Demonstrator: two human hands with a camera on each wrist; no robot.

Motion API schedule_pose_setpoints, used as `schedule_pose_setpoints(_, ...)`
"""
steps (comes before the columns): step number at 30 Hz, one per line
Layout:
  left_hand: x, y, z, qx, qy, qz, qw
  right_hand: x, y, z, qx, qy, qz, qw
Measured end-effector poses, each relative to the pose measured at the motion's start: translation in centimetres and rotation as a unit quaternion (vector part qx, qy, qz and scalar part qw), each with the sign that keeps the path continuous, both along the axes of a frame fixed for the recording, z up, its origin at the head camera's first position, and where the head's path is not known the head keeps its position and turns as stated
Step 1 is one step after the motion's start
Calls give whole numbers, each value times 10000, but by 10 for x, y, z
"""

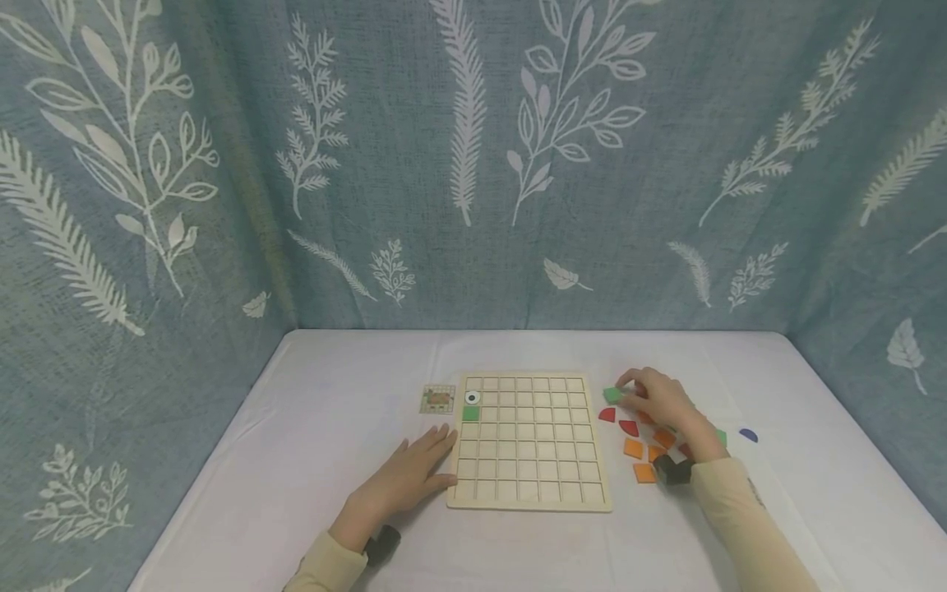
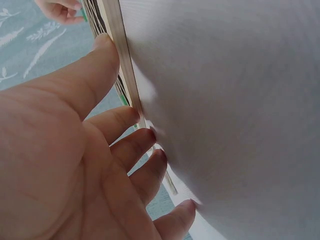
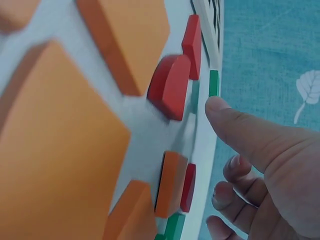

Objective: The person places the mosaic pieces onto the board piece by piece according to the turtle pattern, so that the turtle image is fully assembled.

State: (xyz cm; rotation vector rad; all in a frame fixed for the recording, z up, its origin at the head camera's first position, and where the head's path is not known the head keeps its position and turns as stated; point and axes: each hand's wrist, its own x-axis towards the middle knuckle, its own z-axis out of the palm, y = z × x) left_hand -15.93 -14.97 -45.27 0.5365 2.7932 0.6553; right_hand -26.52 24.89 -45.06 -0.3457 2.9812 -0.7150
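My right hand [image 1: 658, 400] pinches a green square tile [image 1: 613, 395] between thumb and fingers, just right of the grid board. The tile's edge [image 3: 214, 84] shows at the thumb tip in the right wrist view. My left hand [image 1: 407, 477] lies with fingers spread at the left edge of the pale wooden grid board [image 1: 543, 452], its thumb touching the frame [image 2: 121, 55] in the left wrist view. In the board's left column sits a white round piece [image 1: 472, 398] with a black dot, directly above another green square tile [image 1: 470, 413].
A small picture card [image 1: 437, 399] lies left of the board. To its right are red quarter-round pieces [image 1: 629, 427], several orange squares [image 1: 633, 447], and farther right a blue half-round piece [image 1: 749, 435]. A leaf-patterned curtain [image 1: 503, 271] hangs behind the white table [image 1: 355, 395].
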Motion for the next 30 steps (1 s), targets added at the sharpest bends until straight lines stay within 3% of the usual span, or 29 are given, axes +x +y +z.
schedule_pose_setpoints(8, -1, -1, -2, 17, 22, -39, 10000, 3, -11, 3, -86, 405, 346, 9985)
schedule_pose_setpoints(18, -2, -2, -3, 63, 1, -30, 10000, 1, -37, 3, -9, 136, 145, 9998)
schedule_pose_setpoints(30, -3, -1, -4, -1, -17, -1, 10000, 2, -67, 4, -318, 372, 559, 9972)
